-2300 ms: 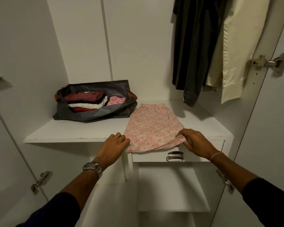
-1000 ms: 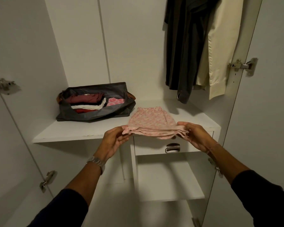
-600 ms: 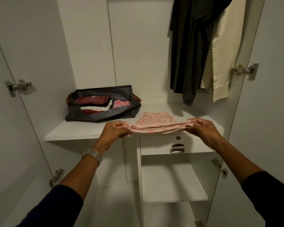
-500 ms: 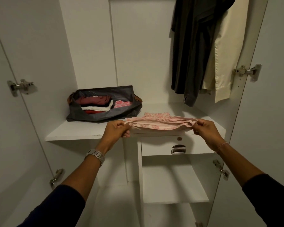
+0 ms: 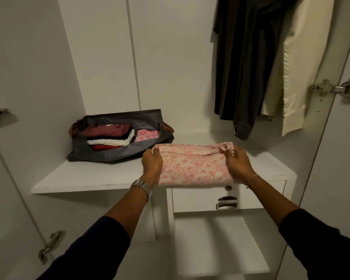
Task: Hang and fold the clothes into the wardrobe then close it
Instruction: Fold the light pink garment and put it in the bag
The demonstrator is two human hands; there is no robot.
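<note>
A pink floral garment (image 5: 193, 165) lies folded over on the white wardrobe shelf (image 5: 93, 178), its near fold at the shelf's front edge. My left hand (image 5: 152, 163) grips its left end and my right hand (image 5: 237, 163) pinches its right end at the far corner. A grey bag (image 5: 117, 153) holding folded maroon, white and pink clothes sits at the back left of the same shelf.
A dark jacket (image 5: 242, 67) and a cream garment (image 5: 299, 63) hang at the upper right. Under the shelf is a drawer with a metal handle (image 5: 226, 202), then lower shelves (image 5: 214, 245). Both wardrobe doors stand open, with door hinges (image 5: 331, 88) at the sides.
Both hands lifted the near edge of the pink garment off the shelf and carried it back over itself, so it now lies folded in half.
</note>
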